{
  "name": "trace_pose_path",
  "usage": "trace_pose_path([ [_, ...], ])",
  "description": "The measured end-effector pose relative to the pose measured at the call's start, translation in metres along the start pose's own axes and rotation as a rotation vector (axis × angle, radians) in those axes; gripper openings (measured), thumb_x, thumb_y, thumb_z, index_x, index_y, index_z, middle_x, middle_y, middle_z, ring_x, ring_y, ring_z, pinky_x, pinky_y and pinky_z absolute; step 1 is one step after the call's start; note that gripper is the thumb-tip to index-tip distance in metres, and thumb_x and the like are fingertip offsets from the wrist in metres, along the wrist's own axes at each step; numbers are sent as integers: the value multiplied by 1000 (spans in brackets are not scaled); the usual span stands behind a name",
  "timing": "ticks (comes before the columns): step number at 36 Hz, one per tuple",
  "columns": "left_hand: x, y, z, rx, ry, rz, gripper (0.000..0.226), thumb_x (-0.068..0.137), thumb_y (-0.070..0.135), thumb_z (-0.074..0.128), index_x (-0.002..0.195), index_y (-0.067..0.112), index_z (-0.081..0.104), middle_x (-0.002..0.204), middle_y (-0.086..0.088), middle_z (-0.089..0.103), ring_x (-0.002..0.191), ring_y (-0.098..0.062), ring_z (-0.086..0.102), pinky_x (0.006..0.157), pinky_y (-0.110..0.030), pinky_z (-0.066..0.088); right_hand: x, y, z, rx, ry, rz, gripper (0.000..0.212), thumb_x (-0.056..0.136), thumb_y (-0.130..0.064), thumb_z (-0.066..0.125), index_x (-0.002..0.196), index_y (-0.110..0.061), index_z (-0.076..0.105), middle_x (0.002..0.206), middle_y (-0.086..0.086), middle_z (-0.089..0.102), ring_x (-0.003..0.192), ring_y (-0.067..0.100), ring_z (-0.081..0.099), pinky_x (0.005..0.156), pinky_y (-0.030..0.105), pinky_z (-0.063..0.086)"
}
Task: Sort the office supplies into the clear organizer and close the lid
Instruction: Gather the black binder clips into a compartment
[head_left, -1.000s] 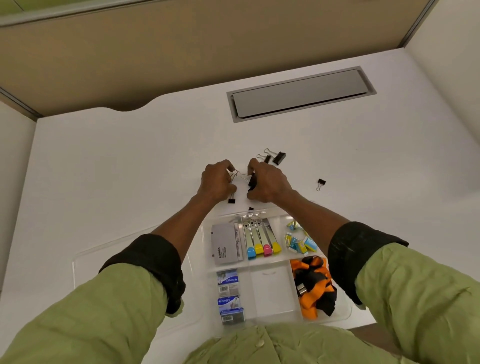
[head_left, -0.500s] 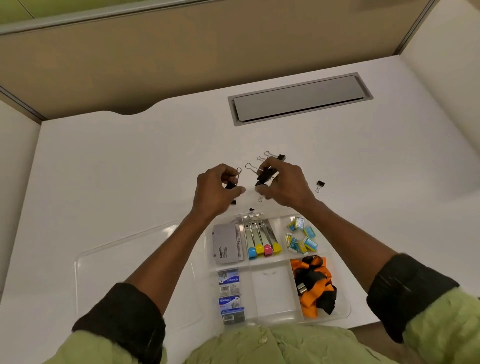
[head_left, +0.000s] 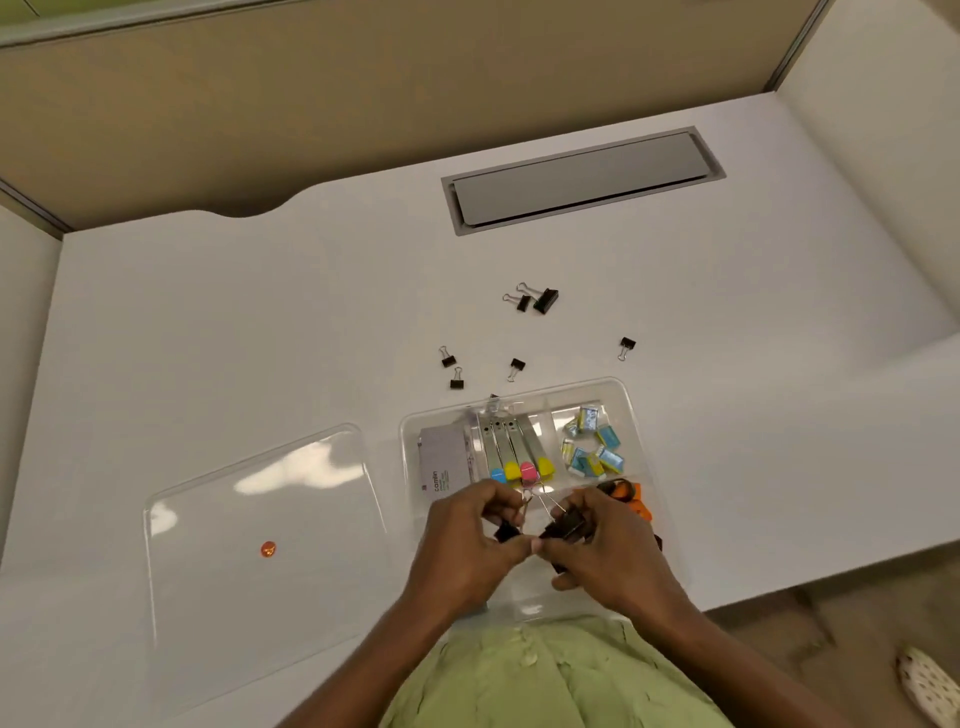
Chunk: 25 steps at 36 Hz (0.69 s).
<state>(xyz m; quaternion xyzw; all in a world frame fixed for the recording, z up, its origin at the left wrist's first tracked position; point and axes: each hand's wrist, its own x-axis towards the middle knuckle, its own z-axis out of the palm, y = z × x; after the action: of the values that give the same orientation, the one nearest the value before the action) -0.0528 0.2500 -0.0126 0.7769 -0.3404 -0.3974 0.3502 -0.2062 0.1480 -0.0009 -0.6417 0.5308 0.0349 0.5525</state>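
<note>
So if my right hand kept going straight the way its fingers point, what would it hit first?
Probably the left hand: the right hand points left, fingertips nearly touching over the organizer.

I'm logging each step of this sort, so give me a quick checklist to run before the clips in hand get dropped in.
1. Left hand grips a binder clip: ok.
2. Right hand grips a larger clip: ok.
3. Both hands are over the clear organizer: ok.
4. Compartment under the hands is free: cannot tell, the hands hide it.
5. Lid lies open to the left, out of the way: ok.
6. All clips gathered: not ok, six loose clips lie on the desk beyond the organizer.
</note>
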Motion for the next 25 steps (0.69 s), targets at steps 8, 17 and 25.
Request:
trace_pose_path([
  [8, -12, 4, 21, 233, -91, -19, 43, 76, 39, 89, 114, 32, 70, 107, 17, 73, 95, 1, 68, 86, -29, 60, -2, 2, 0, -504, 63, -148, 25, 89, -25, 72, 114, -25, 70, 100, -10, 72, 83, 0, 60, 65, 6, 37],
  [17, 5, 18, 4, 344, -2, -14, 29, 81, 57, 79, 102, 39, 70, 94, 23, 71, 85, 5, 68, 83, -35, 62, 24, -23, -43, -263, 265, -209, 5, 84, -31, 78, 89, -30, 76, 80, -16, 72, 74, -1, 68, 73, 19, 56],
  [25, 69, 39, -40, 428, 258, 15, 29, 86, 54, 77, 101, 29, 72, 96, 14, 73, 86, -8, 70, 76, -34, 61, 98, -35, -94, -270, 450, -275, 44, 77, -54, 81, 108, -26, 68, 94, -9, 69, 77, 6, 65, 73, 28, 53],
])
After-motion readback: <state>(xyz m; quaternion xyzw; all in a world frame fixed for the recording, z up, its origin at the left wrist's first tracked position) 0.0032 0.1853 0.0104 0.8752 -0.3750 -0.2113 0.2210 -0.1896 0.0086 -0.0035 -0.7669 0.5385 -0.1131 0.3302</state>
